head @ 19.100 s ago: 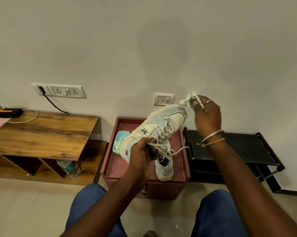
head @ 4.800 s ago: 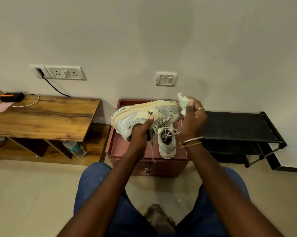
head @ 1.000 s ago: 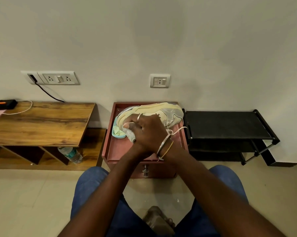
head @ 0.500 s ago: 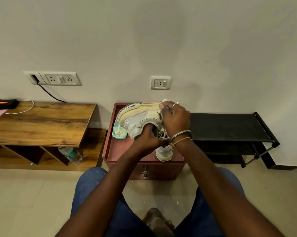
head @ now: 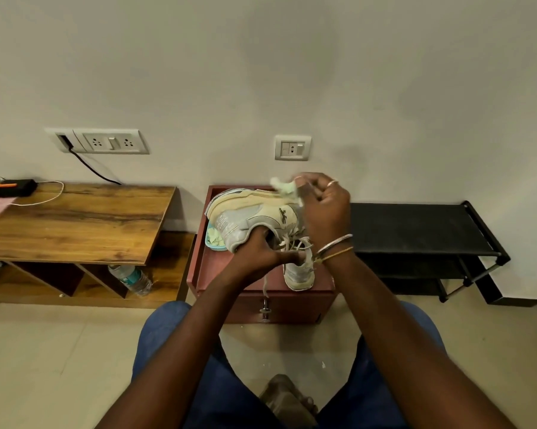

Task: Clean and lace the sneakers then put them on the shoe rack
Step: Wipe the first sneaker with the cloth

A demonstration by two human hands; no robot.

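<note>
Left hand (head: 258,255) grips a sneaker (head: 248,215) by its opening; right hand (head: 323,212) pinches a cloth (head: 284,188) at its sole. A second sneaker (head: 298,274) stands at the cabinet's (head: 211,274) front edge.

Dim, soft light (edges bowed), perhaps overhead.

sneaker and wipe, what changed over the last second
The right hand swung back from the tray on the left to the sneaker's far end and now pinches a wipe there. The left hand still grips the sneaker at its opening. The second sneaker, tray and rack stayed put.
</note>
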